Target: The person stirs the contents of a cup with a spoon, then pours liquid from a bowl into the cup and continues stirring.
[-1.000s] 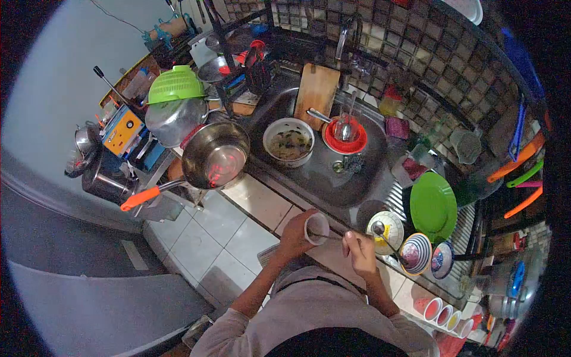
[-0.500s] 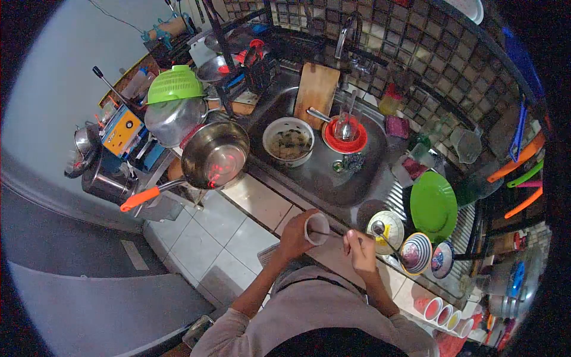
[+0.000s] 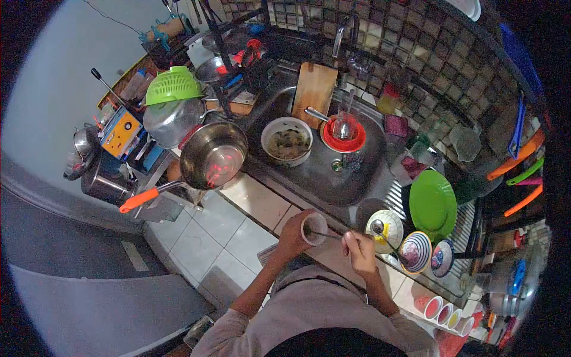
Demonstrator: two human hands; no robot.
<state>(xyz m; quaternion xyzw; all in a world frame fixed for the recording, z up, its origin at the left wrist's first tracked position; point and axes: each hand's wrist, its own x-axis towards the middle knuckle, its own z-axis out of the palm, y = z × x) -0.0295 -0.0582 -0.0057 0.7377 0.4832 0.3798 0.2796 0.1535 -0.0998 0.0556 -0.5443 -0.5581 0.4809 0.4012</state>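
Observation:
Wrapped around a pale translucent plastic cup (image 3: 322,225), my left hand (image 3: 292,235) holds it tilted in front of my body at the counter edge. My right hand (image 3: 360,250) is closed on the thin dark handle of what looks like a spoon (image 3: 334,236). The handle reaches into the cup's mouth, and its far end is hidden inside. Beyond my right hand stand a white bowl with a yellow mark (image 3: 391,225), with a ladle (image 3: 378,227) over it, and a striped bowl (image 3: 417,253).
The sink (image 3: 321,188) holds a white pot with murky contents (image 3: 274,126), a red bowl (image 3: 357,143) and a wooden cutting board (image 3: 313,89). A pan with an orange handle (image 3: 196,140) stands left. Right are a green plate (image 3: 433,202) and several small cups (image 3: 435,307).
The cup has shifted slightly left and tipped a little, and the handle in my right hand has moved with it. The surroundings look the same.

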